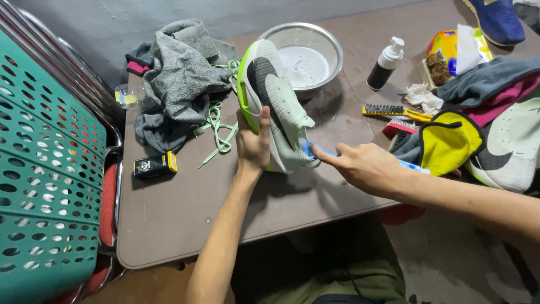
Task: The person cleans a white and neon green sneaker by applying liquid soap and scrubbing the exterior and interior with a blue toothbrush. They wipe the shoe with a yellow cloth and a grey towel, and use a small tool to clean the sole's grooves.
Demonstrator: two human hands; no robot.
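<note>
My left hand (251, 145) grips a pale green sneaker (274, 107) with a neon green sole edge, holding it up above the brown table (185, 208). My right hand (364, 166) holds a blue-handled brush (315, 151) whose head presses against the heel end of the sneaker. The sneaker's toe points away from me toward a metal bowl (304, 53) with foamy water in it.
A grey towel (180, 79) and green laces (216, 126) lie at the back left, a small black-and-yellow tin (154, 166) in front. A foam pump bottle (384, 63), yellow brush (394, 111), cloths (450, 143) and a second sneaker (509, 149) sit right. Green plastic chair (45, 186) at left.
</note>
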